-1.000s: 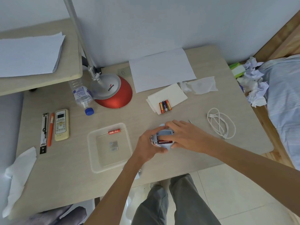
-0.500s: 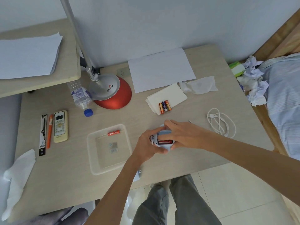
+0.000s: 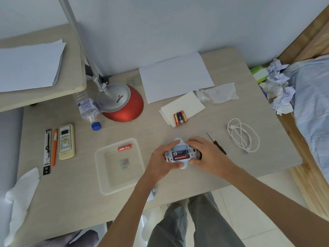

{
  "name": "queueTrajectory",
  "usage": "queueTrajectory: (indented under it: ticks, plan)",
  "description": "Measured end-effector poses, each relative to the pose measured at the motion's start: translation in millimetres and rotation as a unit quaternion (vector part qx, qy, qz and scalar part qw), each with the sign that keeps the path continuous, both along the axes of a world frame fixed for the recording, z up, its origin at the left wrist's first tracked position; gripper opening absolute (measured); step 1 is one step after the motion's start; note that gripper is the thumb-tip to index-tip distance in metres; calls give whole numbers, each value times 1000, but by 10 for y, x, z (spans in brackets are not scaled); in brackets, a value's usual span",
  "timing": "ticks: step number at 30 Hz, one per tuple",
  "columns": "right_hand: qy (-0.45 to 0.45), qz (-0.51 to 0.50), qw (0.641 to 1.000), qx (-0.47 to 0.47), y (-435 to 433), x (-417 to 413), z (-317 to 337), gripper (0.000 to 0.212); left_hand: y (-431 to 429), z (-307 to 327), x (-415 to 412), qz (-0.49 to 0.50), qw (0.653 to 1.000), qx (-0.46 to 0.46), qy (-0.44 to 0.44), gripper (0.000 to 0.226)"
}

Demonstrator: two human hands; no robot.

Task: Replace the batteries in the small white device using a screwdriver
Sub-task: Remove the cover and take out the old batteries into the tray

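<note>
Right, the small white device (image 3: 178,148) is just right of the clear tray (image 3: 99,175), near the desk's (image 3: 249,163) front edge. I can't tell if it rests on the desk or is lifted.

Its battery bay is uncovered and faces up, with two cells side by side: a dark cell (image 3: 179,152) on the far side and a red cell (image 3: 181,157) nearer.

The left hand (image 3: 160,161) grips the tray-side end, fingers curled round it. The right hand (image 3: 206,154) holds the other end, fingers curled over the top.

The screwdriver (image 3: 218,146) lies on the desk further right of the tray, just past the right hand. I can't tell if they touch.

- **In the tray:** a loose red battery (image 3: 124,147) along the far wall, and a small greyish bit (image 3: 124,164) mid-floor that's too small to identify.
- **Beyond the tray, to its right:** three spare batteries (image 3: 180,117) on folded paper (image 3: 187,104).
- **Far right of the tray:** a coiled white cable (image 3: 243,135).
- **Left of the tray:** a remote (image 3: 66,141).
</note>
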State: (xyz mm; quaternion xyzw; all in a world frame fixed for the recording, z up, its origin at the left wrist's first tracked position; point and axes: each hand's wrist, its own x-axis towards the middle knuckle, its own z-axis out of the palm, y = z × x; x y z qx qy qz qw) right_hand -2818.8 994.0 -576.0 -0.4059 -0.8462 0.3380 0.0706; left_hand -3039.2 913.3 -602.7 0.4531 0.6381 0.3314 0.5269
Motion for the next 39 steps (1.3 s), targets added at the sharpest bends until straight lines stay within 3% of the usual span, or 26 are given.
queueTrajectory:
  ticks: [7,12,28,36,39]
  plan:
    - [27,-39,999,-15,-70,-70,-51,59,2,300,-65,-54,973,69,212,35]
    - [22,-48,998,-17,-61,-69,-34,59,75,364,-28,-108,948,88,286,29]
    - [19,-48,998,-21,-68,-95,11,57,39,307,-29,-126,921,133,345,23]
    - [22,-46,998,-23,-69,-87,11,54,-140,667,-305,-52,938,187,287,19]
    - [25,-45,998,-20,-61,-108,14,52,-350,811,-607,-10,943,167,288,16]
